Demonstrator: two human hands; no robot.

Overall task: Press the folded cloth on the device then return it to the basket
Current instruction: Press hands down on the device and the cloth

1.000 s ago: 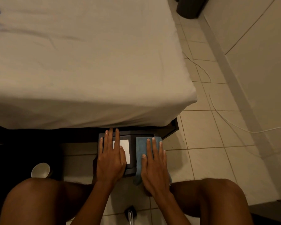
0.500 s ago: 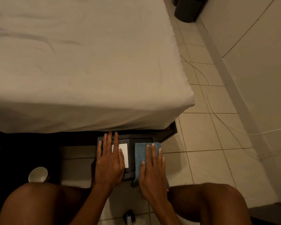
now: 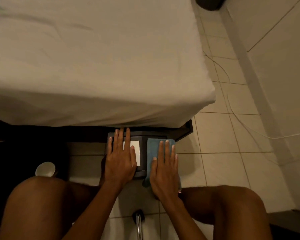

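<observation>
A dark box-like device [image 3: 143,149] with a white panel sits on the tiled floor at the foot of the bed. A folded blue cloth [image 3: 152,148] lies on its right half. My right hand [image 3: 164,170] lies flat on the cloth, fingers straight, pressing down. My left hand [image 3: 119,158] rests flat on the device's left half, fingers straight, partly covering the white panel. No basket is in view.
A bed [image 3: 93,66] with a pale sheet fills the upper left, its dark frame just above the device. A small round white bowl [image 3: 45,169] stands on the floor at left. A thin cable [image 3: 232,108] runs across the tiles at right. My knees frame both hands.
Both hands stay flat in the same places on the device and cloth. Only the camera view has shifted slightly.
</observation>
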